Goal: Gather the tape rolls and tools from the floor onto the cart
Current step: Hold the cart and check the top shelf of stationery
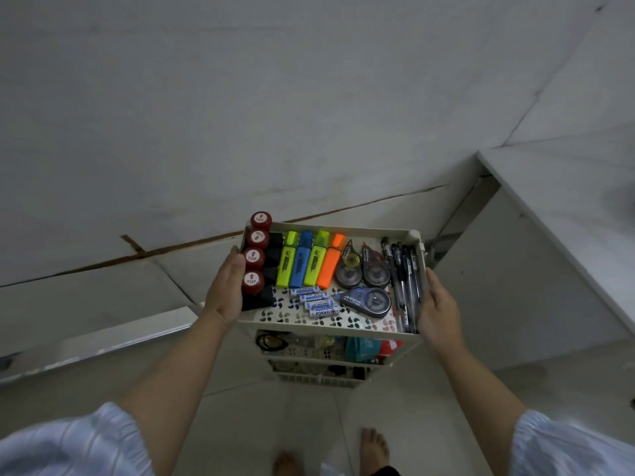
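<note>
A white tiered cart [347, 229] stands in front of me on the tiled floor. My left hand [225, 288] grips the left side of its top tray and my right hand [438, 307] grips the right side. The top tray holds a row of red-capped black stamps [254, 259], several highlighters [307, 261], three correction-tape dispensers [369, 298], several small batteries [314, 302] and a bundle of dark pens [405, 280]. The lower shelves [319, 348] hold more items, partly hidden, among them a black ring and teal and red packets.
A white wall rises behind the cart. A white cabinet or counter [536, 214] stands close on the right. A low ledge [96, 338] runs along the left. My bare feet [372, 448] are on the floor just behind the cart.
</note>
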The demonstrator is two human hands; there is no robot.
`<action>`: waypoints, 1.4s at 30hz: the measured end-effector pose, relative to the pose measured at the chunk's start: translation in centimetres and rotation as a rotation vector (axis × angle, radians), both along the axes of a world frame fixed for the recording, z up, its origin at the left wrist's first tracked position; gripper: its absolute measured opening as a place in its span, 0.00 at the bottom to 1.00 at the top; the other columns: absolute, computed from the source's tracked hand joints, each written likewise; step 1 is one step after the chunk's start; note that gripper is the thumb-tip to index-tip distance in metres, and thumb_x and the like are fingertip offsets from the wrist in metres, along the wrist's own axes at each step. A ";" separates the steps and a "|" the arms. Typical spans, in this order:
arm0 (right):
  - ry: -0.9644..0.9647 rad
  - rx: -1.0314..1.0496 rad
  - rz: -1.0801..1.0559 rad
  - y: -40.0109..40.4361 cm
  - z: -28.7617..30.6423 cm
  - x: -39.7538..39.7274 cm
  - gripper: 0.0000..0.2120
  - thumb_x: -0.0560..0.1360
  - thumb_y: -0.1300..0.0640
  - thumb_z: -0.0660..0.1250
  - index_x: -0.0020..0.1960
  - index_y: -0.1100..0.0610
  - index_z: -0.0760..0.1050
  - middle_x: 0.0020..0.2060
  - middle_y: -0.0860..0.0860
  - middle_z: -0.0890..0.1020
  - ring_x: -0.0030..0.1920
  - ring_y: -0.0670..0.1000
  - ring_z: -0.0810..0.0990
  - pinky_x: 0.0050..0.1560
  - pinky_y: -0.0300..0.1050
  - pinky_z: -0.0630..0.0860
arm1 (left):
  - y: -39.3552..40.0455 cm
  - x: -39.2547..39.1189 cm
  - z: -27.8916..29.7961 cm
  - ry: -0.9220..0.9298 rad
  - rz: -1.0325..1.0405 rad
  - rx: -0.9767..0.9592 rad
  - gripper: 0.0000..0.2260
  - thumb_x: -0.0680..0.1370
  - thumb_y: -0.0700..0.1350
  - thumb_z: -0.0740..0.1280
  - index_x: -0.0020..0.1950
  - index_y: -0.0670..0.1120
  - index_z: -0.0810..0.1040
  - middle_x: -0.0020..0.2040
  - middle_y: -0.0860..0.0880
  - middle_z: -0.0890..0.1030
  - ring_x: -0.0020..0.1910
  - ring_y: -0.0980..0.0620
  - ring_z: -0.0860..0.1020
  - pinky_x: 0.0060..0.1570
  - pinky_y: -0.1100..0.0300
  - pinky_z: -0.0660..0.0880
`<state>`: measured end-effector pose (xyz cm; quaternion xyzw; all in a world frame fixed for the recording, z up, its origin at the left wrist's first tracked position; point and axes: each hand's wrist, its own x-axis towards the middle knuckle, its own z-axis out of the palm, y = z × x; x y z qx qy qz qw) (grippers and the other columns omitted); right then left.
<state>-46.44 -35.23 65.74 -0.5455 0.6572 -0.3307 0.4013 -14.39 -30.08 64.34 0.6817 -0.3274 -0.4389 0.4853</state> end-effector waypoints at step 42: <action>0.091 -0.105 0.429 -14.3 0.9 -1.0 0.20 0.79 0.67 0.52 0.71 0.62 0.61 0.68 0.57 0.69 0.69 0.52 0.67 0.64 0.33 0.58 | -1.8 -6.1 3.1 -0.561 -0.074 0.013 0.58 0.49 0.53 0.82 0.72 0.54 0.53 0.68 0.56 0.63 0.68 0.54 0.64 0.65 0.55 0.66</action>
